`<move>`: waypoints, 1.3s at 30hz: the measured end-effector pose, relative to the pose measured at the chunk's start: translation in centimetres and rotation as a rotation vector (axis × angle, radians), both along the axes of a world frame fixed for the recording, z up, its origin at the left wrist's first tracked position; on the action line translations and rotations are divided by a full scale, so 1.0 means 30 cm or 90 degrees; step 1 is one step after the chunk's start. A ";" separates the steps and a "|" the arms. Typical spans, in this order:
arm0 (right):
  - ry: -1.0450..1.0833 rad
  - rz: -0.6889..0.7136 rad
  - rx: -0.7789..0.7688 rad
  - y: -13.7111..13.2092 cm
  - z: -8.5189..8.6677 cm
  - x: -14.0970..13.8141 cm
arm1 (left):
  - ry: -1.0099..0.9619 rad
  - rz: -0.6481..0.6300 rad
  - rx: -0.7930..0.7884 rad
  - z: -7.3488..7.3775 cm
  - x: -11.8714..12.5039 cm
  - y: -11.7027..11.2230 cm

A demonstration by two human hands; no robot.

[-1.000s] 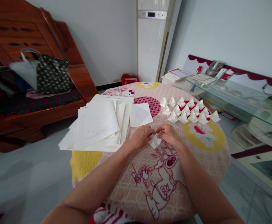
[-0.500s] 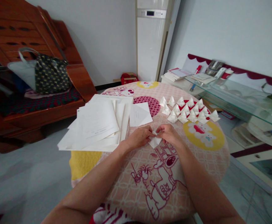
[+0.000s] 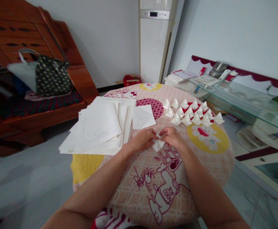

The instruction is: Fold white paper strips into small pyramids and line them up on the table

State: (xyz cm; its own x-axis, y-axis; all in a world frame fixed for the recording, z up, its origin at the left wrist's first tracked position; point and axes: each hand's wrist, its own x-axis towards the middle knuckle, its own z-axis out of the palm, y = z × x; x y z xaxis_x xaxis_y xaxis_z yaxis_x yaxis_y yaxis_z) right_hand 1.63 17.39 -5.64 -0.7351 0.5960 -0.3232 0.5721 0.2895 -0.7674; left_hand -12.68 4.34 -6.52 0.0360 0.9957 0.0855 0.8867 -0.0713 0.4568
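Both my hands meet over a small folded white paper piece [image 3: 158, 145] lying on the patterned round table [image 3: 207, 168]. My left hand [image 3: 142, 140] pinches its left side with closed fingers. My right hand [image 3: 173, 136] pinches its upper right edge, fingers curled. Beyond my hands, several finished folded paper shapes [image 3: 192, 114] stand in rows at the table's far right. A single white sheet [image 3: 142, 117] lies just beyond my left hand, beside a thick stack of white paper [image 3: 100, 127] on the left of the table.
A wooden bench [image 3: 41, 105] with a spotted bag [image 3: 50, 76] stands to the left. A white standing air conditioner [image 3: 154, 41] is at the back. To the right runs a glass shelf [image 3: 243, 98] carrying books and small items.
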 end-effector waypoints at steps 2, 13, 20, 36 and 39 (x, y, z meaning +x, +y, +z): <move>0.000 -0.001 0.002 -0.001 0.003 -0.001 | 0.005 0.002 -0.004 0.004 0.003 0.001; 0.013 0.008 0.010 0.010 -0.017 0.005 | 0.061 0.005 -0.006 0.009 0.027 -0.009; 0.011 0.012 -0.080 0.028 0.000 0.020 | 0.067 0.019 -0.034 0.020 0.033 -0.014; -0.055 0.037 -0.018 0.059 0.021 0.042 | 0.093 0.029 -0.051 0.011 0.019 -0.003; -0.056 0.059 -0.006 0.060 0.019 0.046 | 0.084 0.025 -0.040 0.008 0.016 -0.003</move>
State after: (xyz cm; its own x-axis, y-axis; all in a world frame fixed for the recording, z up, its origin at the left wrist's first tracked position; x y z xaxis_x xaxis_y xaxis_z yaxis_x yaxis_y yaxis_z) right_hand 3.01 19.20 -5.07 -0.7548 0.5238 -0.3948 0.6092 0.3367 -0.7180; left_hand -12.20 4.25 -6.30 0.0036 0.9998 0.0202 0.9411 -0.0102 0.3380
